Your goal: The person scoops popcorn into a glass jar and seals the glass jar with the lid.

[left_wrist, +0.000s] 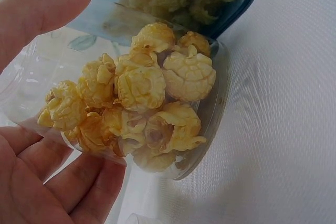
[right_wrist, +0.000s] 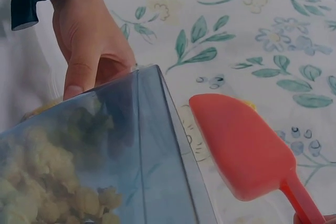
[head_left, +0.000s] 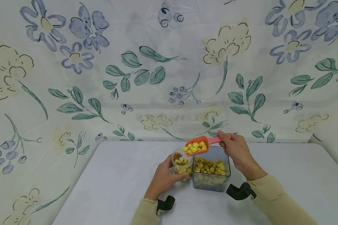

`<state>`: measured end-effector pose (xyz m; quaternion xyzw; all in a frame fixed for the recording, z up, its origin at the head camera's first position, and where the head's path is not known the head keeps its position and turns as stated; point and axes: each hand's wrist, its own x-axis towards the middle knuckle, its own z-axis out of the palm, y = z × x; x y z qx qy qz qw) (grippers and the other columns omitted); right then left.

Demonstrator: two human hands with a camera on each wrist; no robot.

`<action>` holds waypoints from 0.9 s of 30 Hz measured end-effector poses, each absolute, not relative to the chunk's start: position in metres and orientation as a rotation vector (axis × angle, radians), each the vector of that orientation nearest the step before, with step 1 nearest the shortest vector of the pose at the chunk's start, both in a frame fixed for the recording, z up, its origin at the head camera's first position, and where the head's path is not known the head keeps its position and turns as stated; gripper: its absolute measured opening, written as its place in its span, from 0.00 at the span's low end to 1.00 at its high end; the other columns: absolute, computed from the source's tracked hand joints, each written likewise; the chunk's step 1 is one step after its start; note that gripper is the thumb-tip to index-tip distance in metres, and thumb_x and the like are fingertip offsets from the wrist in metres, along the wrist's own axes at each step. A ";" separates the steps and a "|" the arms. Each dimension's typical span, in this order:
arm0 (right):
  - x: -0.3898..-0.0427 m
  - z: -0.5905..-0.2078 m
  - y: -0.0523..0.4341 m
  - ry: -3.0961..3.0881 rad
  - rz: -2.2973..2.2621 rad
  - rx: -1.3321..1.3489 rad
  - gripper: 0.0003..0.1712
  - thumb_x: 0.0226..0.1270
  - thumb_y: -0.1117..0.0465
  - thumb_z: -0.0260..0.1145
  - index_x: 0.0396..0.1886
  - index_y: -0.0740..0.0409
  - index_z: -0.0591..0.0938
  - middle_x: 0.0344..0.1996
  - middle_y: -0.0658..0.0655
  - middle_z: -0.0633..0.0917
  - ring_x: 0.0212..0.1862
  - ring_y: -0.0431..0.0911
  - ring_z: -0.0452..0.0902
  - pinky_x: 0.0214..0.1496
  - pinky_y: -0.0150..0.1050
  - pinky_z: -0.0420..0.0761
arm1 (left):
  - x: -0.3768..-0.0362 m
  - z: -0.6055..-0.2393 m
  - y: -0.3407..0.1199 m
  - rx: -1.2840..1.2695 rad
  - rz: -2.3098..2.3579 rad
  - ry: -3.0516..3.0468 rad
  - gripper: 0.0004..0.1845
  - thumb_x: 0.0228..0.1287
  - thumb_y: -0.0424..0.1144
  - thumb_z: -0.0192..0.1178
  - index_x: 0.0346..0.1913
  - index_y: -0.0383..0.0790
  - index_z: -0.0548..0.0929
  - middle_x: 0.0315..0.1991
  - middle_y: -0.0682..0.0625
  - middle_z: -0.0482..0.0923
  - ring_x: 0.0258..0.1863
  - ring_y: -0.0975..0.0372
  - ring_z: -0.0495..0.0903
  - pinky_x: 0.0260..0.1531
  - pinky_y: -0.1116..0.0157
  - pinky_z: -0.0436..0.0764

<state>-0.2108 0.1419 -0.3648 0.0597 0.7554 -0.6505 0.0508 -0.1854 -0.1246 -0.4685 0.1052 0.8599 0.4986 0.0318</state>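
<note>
My left hand (head_left: 164, 178) grips a small clear jar (head_left: 181, 165) partly filled with yellow popcorn; the left wrist view shows the popcorn (left_wrist: 142, 98) through the jar's wall, with my fingers (left_wrist: 37, 9) curled round it. My right hand (head_left: 236, 148) pinches the handle of an orange scoop (head_left: 198, 146) heaped with popcorn, held just above the jar's mouth. In the right wrist view the scoop (right_wrist: 247, 150) is seen from below. A square dark clear container (head_left: 211, 170) of popcorn stands right beside the jar, under my right hand.
The white table (head_left: 101, 187) stretches left and right of the containers. A floral cloth (head_left: 169, 68) hangs behind the table's far edge and along both sides.
</note>
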 end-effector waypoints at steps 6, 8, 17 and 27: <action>-0.210 -0.363 0.137 2.415 -1.902 0.157 0.25 0.79 0.47 0.56 0.40 0.67 0.80 0.21 0.50 0.71 0.23 0.43 0.56 0.27 0.36 0.58 | -0.186 -0.469 -0.124 0.322 1.536 2.651 0.44 0.54 0.51 0.76 0.71 0.42 0.69 0.56 0.47 0.81 0.60 0.48 0.77 0.58 0.44 0.76; -0.210 -0.363 0.135 2.482 -1.855 0.141 0.25 0.79 0.46 0.56 0.38 0.66 0.81 0.22 0.51 0.71 0.26 0.45 0.59 0.29 0.38 0.59 | -0.186 -0.469 -0.124 0.324 1.530 2.656 0.44 0.54 0.51 0.77 0.71 0.41 0.69 0.56 0.47 0.81 0.60 0.48 0.77 0.58 0.44 0.76; -0.211 -0.363 0.129 2.600 -1.780 0.087 0.24 0.79 0.47 0.57 0.29 0.62 0.78 0.23 0.55 0.72 0.29 0.49 0.61 0.31 0.40 0.58 | -0.186 -0.468 -0.125 0.315 1.535 2.661 0.44 0.53 0.51 0.76 0.71 0.41 0.69 0.59 0.44 0.80 0.63 0.46 0.75 0.61 0.43 0.74; -0.210 -0.359 0.123 2.730 -1.731 -0.042 0.23 0.78 0.49 0.58 0.28 0.62 0.79 0.18 0.53 0.68 0.23 0.49 0.60 0.26 0.39 0.59 | -0.184 -0.468 -0.125 0.315 1.532 2.661 0.45 0.54 0.52 0.76 0.73 0.42 0.68 0.60 0.44 0.79 0.62 0.47 0.75 0.61 0.43 0.74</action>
